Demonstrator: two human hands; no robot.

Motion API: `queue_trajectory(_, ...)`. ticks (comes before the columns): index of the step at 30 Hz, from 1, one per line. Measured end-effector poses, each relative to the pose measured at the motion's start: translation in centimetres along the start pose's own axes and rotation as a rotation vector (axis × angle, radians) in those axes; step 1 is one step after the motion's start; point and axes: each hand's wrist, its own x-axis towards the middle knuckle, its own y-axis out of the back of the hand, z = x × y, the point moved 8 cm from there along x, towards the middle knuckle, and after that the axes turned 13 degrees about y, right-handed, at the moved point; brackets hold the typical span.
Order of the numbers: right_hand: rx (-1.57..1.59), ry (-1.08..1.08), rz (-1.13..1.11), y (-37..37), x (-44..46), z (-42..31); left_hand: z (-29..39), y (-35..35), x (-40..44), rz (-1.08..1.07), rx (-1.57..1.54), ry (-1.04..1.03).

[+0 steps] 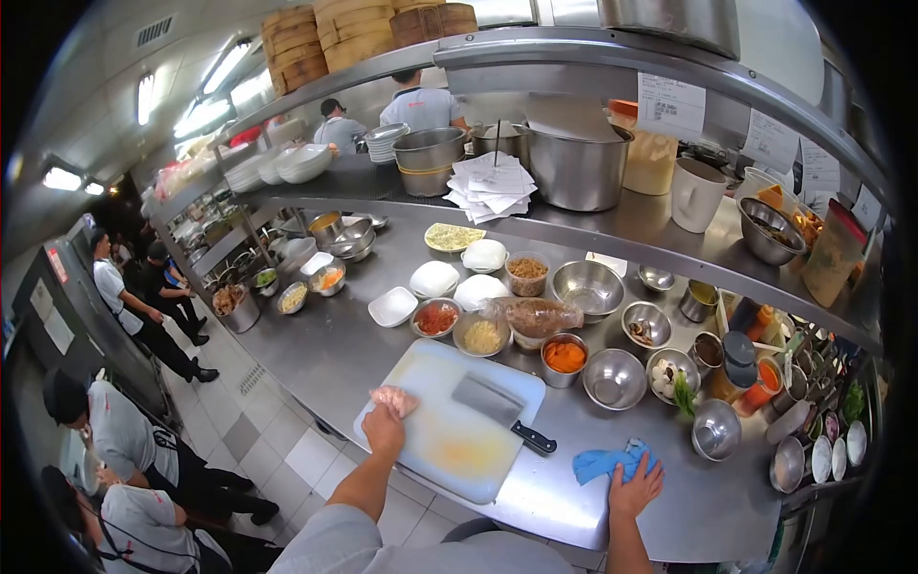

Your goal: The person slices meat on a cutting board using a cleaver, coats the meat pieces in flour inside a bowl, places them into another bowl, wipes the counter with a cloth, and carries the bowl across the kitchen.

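On the left part of the white cutting board [430, 373], my left hand [385, 428] has its fingers closed on a piece of raw pale pink meat [394, 398]. A cleaver [488, 400] with a black handle lies flat on the board's right side, its handle over the edge. My right hand [635, 486] rests on the steel counter with its fingers spread, touching the edge of a crumpled blue cloth [604, 463].
Behind the board stand bowls of orange slices [564, 357], red pieces [435, 318] and a bagged brown food [535, 315]. Metal bowls [614, 380] line the right. A steel shelf [612, 238] crosses above. Several people stand at the left and behind.
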Motion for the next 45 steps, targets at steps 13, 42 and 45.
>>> queue_trajectory(13,-0.030,0.003,0.004,-0.2,-0.1,0.0,-0.7,-0.5,0.1,-0.026,-0.028,0.029)
queue_trajectory(42,0.171,0.636,-0.195,4.1,-13.8,-1.4,-0.9,-0.6,0.7,-0.017,-0.089,-0.039)
queue_trajectory(45,0.034,0.429,-0.164,3.2,-11.6,3.0,-1.6,-1.3,1.1,-0.039,-0.088,-0.073)
